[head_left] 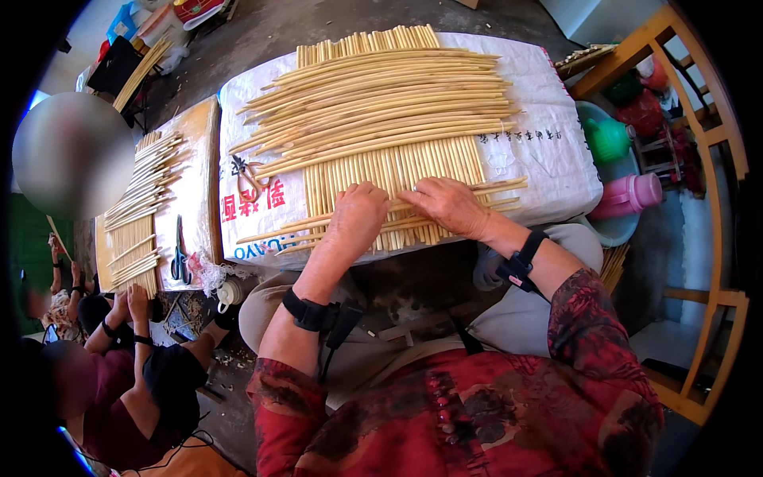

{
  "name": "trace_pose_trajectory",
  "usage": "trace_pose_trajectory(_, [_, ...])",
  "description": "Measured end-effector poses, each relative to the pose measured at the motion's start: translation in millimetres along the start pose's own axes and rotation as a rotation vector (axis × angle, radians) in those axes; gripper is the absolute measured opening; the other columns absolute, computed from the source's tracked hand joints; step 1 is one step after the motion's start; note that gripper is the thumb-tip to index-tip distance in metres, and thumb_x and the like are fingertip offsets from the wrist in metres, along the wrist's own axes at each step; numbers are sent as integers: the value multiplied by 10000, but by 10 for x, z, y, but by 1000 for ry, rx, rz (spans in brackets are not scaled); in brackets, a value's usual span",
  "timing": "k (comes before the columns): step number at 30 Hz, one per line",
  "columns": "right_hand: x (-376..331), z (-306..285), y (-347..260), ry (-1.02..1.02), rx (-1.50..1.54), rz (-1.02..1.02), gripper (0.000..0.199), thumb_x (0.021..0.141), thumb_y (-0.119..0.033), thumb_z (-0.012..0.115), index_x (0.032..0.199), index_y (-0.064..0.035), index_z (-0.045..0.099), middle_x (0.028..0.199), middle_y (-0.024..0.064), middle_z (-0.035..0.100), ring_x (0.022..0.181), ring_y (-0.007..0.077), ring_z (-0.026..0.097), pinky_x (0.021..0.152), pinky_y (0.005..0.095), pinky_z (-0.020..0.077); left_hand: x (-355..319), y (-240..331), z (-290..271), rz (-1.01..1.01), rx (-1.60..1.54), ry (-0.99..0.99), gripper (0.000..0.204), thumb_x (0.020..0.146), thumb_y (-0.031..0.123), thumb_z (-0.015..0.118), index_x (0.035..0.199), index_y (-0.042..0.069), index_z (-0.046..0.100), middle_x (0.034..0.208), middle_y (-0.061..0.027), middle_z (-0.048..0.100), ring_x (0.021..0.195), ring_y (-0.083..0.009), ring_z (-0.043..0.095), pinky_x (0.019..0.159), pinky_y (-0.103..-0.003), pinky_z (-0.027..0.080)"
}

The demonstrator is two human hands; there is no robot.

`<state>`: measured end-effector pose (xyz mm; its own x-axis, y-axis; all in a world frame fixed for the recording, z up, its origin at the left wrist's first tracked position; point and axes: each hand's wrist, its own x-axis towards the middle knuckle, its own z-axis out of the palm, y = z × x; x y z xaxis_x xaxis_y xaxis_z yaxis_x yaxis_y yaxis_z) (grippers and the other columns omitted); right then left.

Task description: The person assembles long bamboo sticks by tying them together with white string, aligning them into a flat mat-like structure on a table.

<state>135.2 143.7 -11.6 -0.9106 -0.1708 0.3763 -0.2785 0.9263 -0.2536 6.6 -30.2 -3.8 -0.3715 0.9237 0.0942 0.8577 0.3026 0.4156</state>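
Curling over sticks (502,185): left fingers (359,191), right fingers (425,195) (grip: can't tell) | basin (613,233): pink flask (628,195), green jug (608,141)

White woven-plastic cover (548,171) brightly lit, dark grey floor (397,290) shadowed beneath; brown wooden frame (624,60) bowed by fisheye, corners black; round pale patch (73,156) at left blurred

Makeshift workshop with wooden sticks (381,100), scissors (180,248), scrap-littered floor (234,372).

Left fingers (361,191), right fingers (413,196) on crosswise sticks (501,186), atop lengthwise sticks (397,165), white sheet (548,195) beneath
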Motion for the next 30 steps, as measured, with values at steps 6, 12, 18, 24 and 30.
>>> trace_pose_trajectory(6, [66,-119,-24,21,-97,-121,329,767,-148,559,1090,-107,606,767,21,493,747,186,560,639,303,464,146,43,-261,-63,-326,-293,220,900,186,512,941,0,624,837,-161,641,811,-343,597,748,-382,465])
trace_pose_trajectory(12, [120,-277,-60,40,-125,-202,310,768,-147,556,1063,-67,604,755,19,486,717,170,544,614,293,444,233,-20,-413,-217,-774,-597,273,922,218,486,920,-10,637,730,-79,661,598,-133,628,552,-255,500])
trace_pose_trajectory(18, [177,-329,5,67,-147,-267,222,787,-142,558,990,-66,608,742,16,509,708,167,541,600,287,434,299,-8,-528,-221,-834,-696,239,940,191,489,870,-5,608,690,-36,621,564,-99,579,508,-238,465])
trace_pose_trajectory(24, [259,-500,73,214,-130,-242,234,783,-125,566,1008,-73,608,790,20,547,766,182,565,663,302,455,363,205,-575,-301,-765,-497,224,936,192,489,819,29,589,639,15,537,532,-58,479,471,-205,392])
trace_pose_trajectory(30, [121,-1000,225,400,-229,56,243,734,-72,597,974,-97,631,814,50,551,777,228,577,675,329,497,376,137,-692,-368,-843,-295,195,927,171,496,851,19,593,630,2,533,539,-61,459,496,-210,387])
